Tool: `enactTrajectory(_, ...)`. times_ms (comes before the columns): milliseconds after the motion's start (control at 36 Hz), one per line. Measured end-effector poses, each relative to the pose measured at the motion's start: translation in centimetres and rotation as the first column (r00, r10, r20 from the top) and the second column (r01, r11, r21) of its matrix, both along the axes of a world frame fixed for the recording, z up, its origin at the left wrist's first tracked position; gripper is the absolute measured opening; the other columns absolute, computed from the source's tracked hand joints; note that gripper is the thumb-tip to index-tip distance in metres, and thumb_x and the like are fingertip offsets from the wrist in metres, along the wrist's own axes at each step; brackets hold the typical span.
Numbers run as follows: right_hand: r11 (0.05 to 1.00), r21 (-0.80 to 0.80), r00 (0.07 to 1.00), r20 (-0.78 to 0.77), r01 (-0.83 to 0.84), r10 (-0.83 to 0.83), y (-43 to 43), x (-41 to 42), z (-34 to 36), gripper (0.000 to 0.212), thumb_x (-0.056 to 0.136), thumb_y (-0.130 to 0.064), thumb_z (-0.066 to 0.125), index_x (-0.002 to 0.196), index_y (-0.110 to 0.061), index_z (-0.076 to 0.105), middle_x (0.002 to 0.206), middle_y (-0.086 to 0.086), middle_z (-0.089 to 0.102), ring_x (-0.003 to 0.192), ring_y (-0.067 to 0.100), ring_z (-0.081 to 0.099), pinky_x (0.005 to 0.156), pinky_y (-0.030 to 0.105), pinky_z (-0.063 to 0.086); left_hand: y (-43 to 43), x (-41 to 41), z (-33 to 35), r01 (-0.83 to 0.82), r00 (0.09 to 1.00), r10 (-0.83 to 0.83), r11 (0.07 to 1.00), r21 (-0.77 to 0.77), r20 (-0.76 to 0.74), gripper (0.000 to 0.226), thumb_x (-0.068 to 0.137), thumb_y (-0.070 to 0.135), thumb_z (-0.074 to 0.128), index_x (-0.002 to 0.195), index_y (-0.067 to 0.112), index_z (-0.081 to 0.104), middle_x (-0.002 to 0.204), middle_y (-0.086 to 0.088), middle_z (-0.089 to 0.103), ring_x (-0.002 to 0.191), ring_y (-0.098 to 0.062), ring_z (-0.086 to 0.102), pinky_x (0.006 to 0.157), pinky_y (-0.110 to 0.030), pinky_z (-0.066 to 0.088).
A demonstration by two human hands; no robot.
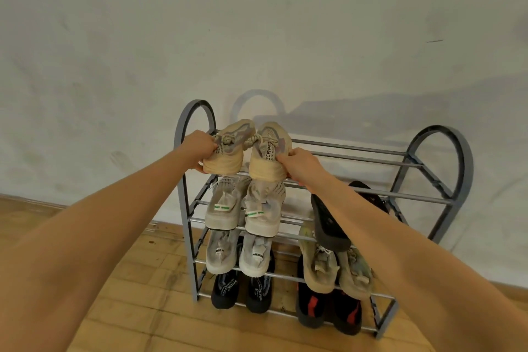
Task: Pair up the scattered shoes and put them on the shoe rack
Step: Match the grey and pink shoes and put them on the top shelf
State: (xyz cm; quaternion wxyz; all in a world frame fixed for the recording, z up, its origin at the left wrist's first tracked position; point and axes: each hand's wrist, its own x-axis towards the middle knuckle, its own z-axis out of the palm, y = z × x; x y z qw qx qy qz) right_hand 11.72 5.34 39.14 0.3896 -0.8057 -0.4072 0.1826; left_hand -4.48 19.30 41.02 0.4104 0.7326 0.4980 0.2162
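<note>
A grey metal shoe rack (pixel 434 197) with several tiers stands against the wall. Two beige sneakers sit side by side at the left end of its top tier, toes toward the wall. My left hand (pixel 200 148) grips the left beige sneaker (pixel 228 151) at its heel and collar. My right hand (pixel 300 164) grips the right beige sneaker (pixel 267 154) at its heel. Below them are a light grey pair (pixel 245 208), a white-grey pair (pixel 240 254) and a black knit pair (pixel 243 291).
On the rack's right side lie a black shoe (pixel 328 223), an olive-beige pair (pixel 334 268) and a black-and-red pair (pixel 328 308). The right half of the top tier (pixel 357 151) holds nothing. A pale wall (pixel 257 37) rises behind; wooden floor (pixel 143 280) lies in front.
</note>
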Motion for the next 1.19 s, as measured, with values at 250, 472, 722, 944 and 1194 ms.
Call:
enactTrajectory(250, 1.000, -0.003, 0.998, -0.053, -0.021, 0.020, -0.9, -0.6, 0.0, 0.059, 0.089, -0.058, 0.044, 0.128, -0.015, 0.056, 0.126, 0.006, 0.060, 0.111, 0.024, 0.056, 0.082, 0.036, 0.047, -2.3, -0.9, -0.9, 0.019, 0.992, -0.022, 1.000, 0.021, 0.126, 0.015, 0.092, 0.025, 0.053, 0.096, 0.010, 0.054, 0.101, -0.014, 0.055, 0.088, -0.023, 0.052, 0.069, -0.036, 0.047)
enactTrajectory(472, 0.988, -0.010, 0.988, -0.005, -0.153, 0.153, -2.3, -1.5, -0.2, 0.059, 0.083, -0.038, 0.069, 0.131, -0.012, 0.049, 0.128, 0.003, 0.056, 0.113, 0.019, 0.054, 0.094, 0.033, 0.045, -5.0, -1.3, -3.1, 0.010, 0.994, -0.042, 0.949, 0.314, 0.097, 0.057, 0.082, 0.007, 0.062, 0.136, 0.008, 0.045, 0.099, -0.006, 0.057, 0.073, -0.007, 0.049, 0.052, -0.009, 0.039)
enactTrajectory(722, 0.995, -0.010, 0.985, 0.140, -0.096, 0.097, -4.6, -1.7, -1.0, 0.071, 0.086, -0.031, 0.065, 0.144, -0.009, 0.031, 0.144, 0.011, 0.042, 0.128, 0.027, 0.045, 0.093, 0.030, 0.039, -9.5, -1.5, -5.8, 0.024, 0.999, -0.041, 0.801, 0.598, 0.014, 0.053, 0.083, 0.004, 0.057, 0.134, 0.002, 0.041, 0.141, -0.022, 0.035, 0.133, -0.037, 0.031, 0.109, -0.047, 0.030)
enactTrajectory(944, 0.977, -0.091, 0.889, 0.406, -0.192, 0.213, -14.4, 0.7, -5.1, 0.052, 0.090, -0.029, 0.061, 0.137, -0.016, 0.043, 0.129, 0.003, 0.052, 0.115, 0.016, 0.051, 0.092, 0.024, 0.038, -17.5, 0.8, -11.9, 0.402, 0.900, -0.389, 0.570, 0.717, -0.196, 0.037, 0.083, 0.005, 0.059, 0.120, 0.008, 0.057, 0.130, -0.015, 0.049, 0.111, -0.035, 0.053, 0.086, -0.046, 0.051)
enactTrajectory(1194, 0.934, -0.354, 0.933, 0.316, -0.055, 0.175, -26.1, 7.2, -15.9, 0.047, 0.089, -0.034, 0.061, 0.132, -0.018, 0.050, 0.123, -0.001, 0.058, 0.115, 0.018, 0.055, 0.090, 0.025, 0.044, -23.3, 6.8, -22.4, 0.742, 0.651, -0.624, 0.404, 0.535, -0.432, 0.044, 0.080, 0.003, 0.059, 0.124, 0.004, 0.054, 0.127, -0.014, 0.053, 0.114, -0.034, 0.054, 0.092, -0.044, 0.049)
